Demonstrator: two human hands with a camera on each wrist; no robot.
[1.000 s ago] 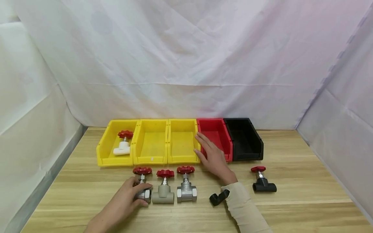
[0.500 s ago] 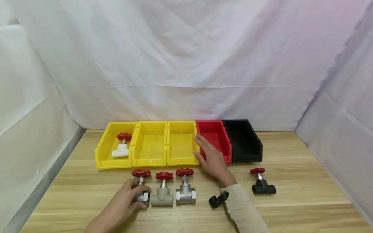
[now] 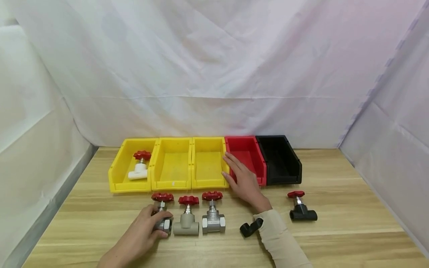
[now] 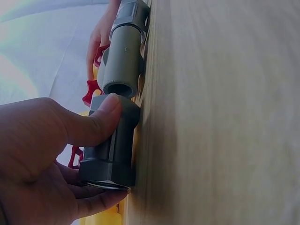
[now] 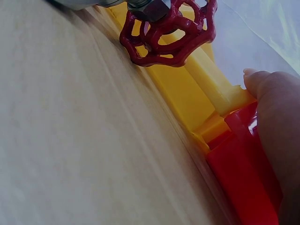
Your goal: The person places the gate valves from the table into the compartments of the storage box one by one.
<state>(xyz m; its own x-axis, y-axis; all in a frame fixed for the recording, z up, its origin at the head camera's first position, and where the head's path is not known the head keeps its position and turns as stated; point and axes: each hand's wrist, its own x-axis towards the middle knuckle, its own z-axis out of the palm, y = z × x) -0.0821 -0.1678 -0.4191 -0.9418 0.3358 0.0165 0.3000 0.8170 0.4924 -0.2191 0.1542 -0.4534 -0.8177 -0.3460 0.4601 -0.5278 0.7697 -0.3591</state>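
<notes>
My left hand [image 3: 141, 229] grips the body of a silver metal valve [image 3: 165, 225] with a red handwheel, at the left end of a row on the table. In the left wrist view the thumb lies across the valve's hexagonal-ended body [image 4: 115, 147], with fingers around the other side. Beside it stand a grey-beige plastic valve [image 3: 186, 225] and another silver metal valve [image 3: 213, 222], both with red handwheels. Farther back, my right hand [image 3: 246, 183] rests with extended fingers over the adjoining walls of a yellow bin [image 3: 210, 184] and the red bin [image 3: 263, 172].
Two more yellow bins [image 3: 172, 185] [image 3: 115, 178] extend left; the leftmost holds a white valve [image 3: 139, 171]. A black bin [image 3: 285, 180] ends the row. A black elbow fitting [image 3: 249, 228] lies beside the right sleeve [image 3: 279, 238], and a black valve [image 3: 302, 213] lies farther right.
</notes>
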